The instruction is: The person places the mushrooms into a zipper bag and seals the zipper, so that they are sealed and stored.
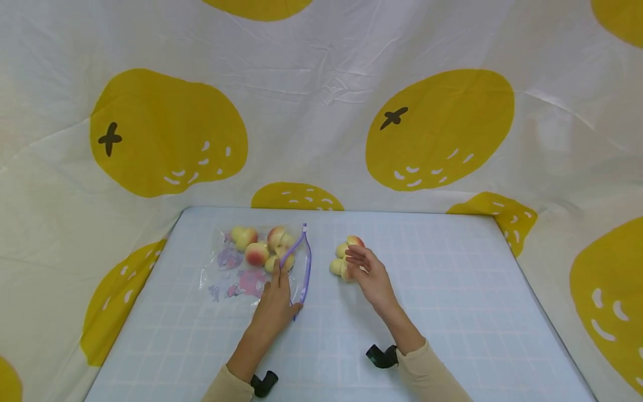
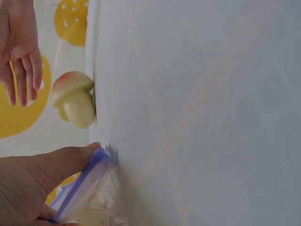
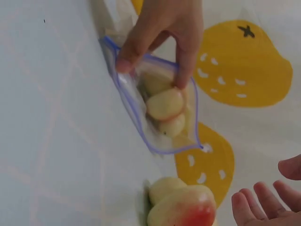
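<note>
- Clear plastic zip bag with a purple zipper rim and pink and purple prints lies flat on the left half of the table, toward its far edge; its film is thin, glossy and crinkled, and its mouth gapes toward the table's middle.
- Pale blue table, smooth, with a faint white grid, carries everything; a white cloth with big yellow fruit shapes hangs behind and around it.
- Left hand rests at the bag's mouth, thumb and fingers pinching the purple rim and holding it apart.
- Right hand is open, fingers relaxed and slightly bent, holding nothing, its fingertips just beside the loose mushrooms.
- Mushroom-shaped toys with cream stems and rounded red-blushed caps, smooth and matte, sit in a small cluster near the table's middle, right of the bag.
- More such mushrooms lie inside the bag, at its far end.
</note>
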Demonstrator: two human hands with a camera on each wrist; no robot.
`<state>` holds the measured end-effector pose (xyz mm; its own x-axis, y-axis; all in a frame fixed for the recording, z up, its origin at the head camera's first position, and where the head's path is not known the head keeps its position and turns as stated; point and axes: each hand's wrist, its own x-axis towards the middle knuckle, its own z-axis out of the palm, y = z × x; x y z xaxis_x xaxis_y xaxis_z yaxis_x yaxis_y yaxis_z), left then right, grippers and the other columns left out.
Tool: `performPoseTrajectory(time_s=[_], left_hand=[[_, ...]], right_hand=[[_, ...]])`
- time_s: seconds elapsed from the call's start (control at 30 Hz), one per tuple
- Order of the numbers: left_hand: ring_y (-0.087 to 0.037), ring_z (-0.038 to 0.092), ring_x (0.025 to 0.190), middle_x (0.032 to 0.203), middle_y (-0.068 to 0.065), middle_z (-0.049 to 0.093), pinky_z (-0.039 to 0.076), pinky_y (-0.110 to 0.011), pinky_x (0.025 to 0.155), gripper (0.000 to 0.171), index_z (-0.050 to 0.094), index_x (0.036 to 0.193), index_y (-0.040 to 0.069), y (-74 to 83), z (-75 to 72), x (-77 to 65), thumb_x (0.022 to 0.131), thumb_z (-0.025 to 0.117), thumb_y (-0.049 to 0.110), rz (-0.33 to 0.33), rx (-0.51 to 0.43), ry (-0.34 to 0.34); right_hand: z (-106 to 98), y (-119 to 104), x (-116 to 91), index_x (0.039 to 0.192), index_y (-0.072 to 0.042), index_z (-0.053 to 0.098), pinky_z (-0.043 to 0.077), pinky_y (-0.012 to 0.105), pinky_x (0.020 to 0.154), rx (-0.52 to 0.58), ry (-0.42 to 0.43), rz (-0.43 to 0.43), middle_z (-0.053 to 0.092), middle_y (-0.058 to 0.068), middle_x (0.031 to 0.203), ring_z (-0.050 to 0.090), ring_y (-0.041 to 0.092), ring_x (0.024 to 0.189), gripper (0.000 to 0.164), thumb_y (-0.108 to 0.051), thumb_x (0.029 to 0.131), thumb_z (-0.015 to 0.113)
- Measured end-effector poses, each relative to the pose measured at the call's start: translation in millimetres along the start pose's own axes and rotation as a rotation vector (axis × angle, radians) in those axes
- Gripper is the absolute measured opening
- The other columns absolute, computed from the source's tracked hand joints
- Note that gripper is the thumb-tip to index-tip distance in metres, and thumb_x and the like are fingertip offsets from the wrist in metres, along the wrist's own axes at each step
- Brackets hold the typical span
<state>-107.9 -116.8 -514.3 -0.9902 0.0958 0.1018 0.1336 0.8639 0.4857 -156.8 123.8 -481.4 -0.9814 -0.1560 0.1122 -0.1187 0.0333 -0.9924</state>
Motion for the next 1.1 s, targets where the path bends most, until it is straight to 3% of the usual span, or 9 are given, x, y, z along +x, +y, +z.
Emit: performPoseTrajectory(time_s=[0.27,0.5,0.77,1.1], left_hand=[[-0.05,0.055,0.107,0.16,-0.031,0.014,0.054,-0.053,0.083,0.109,0.02,0.153,-0.011,-0.7,-1.1,-0.8,0.075,0.09,0.018,-0.006,0.004,-0.013],[-0.048,0.056,0.106,0.161,-0.03,0.013,0.055,-0.052,0.084,0.11,0.017,0.153,-0.011,-0.9,-0.7,-0.7,0.076,0.09,0.018,-0.021,0.007,-0.021],[-0.048,0.056,0.105,0.161,-0.03,0.013,0.055,-0.052,0.082,0.111,0.017,0.154,-0.011,-1.6,-0.2,-0.6,0.076,0.09,0.018,-0.025,0.008,-0.017],[-0.048,0.055,0.108,0.161,-0.029,0.012,0.054,-0.053,0.083,0.109,0.017,0.154,-0.011,0.2,-1.3,-0.5,0.077,0.089,0.017,-0.032,-0.016,-0.029]], right_hand=[[-27.8,3.7,21.0,0.134,0.003,0.056,0.049,0.024,0.093,-0.089,0.081,-0.028,0.059,0.023,0.132,0.057,0.037,0.119,0.04,0.005,0.095,0.064],[-45.3,18.3,48.1,0.133,0.003,0.057,0.047,0.043,0.1,-0.148,0.114,-0.016,0.059,0.022,0.13,0.054,0.044,0.121,0.04,0.001,0.094,0.065],[-54.1,40.2,71.0,0.14,0.001,0.053,0.043,0.049,0.105,-0.189,0.023,0.088,0.052,0.024,0.14,0.051,0.039,0.127,0.044,-0.006,0.097,0.063],[-55.1,49.0,78.7,0.144,0.002,0.047,0.04,0.047,0.106,-0.067,-0.046,0.199,0.047,0.023,0.146,0.049,0.036,0.13,0.055,-0.009,0.095,0.068]])
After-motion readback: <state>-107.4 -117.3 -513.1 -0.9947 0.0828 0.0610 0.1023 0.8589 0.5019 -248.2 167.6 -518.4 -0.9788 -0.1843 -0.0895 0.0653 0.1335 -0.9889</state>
